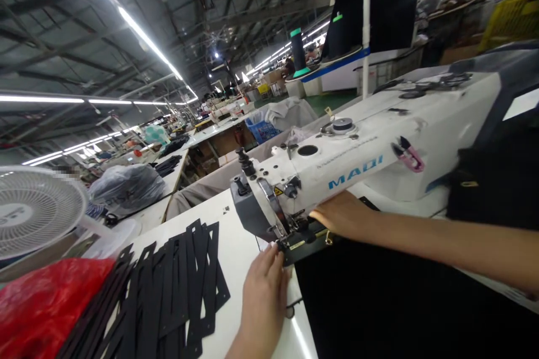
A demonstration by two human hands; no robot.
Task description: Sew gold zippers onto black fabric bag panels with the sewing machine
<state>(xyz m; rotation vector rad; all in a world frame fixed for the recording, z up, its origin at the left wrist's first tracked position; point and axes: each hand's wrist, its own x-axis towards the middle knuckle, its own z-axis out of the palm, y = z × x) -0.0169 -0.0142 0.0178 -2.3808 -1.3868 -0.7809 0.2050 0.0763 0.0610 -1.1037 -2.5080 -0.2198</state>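
Note:
A white sewing machine [362, 162] stands on the white table [236, 235]. Under its needle lies black fabric [379, 297] with a gold zipper [305, 242]. My left hand [263, 297] lies flat on the table with fingers stretched out, fingertips pressing the fabric edge just in front of the presser foot. My right hand [343, 214] reaches under the machine arm and rests on the fabric behind the needle; its fingers are hidden by the machine head.
A fanned stack of black cut frame pieces [168, 297] lies left of my left hand. A red bag [42, 305] and a white fan [33, 207] sit at the far left. Pink thread snips [408, 156] lie on the machine. Other workstations stretch behind.

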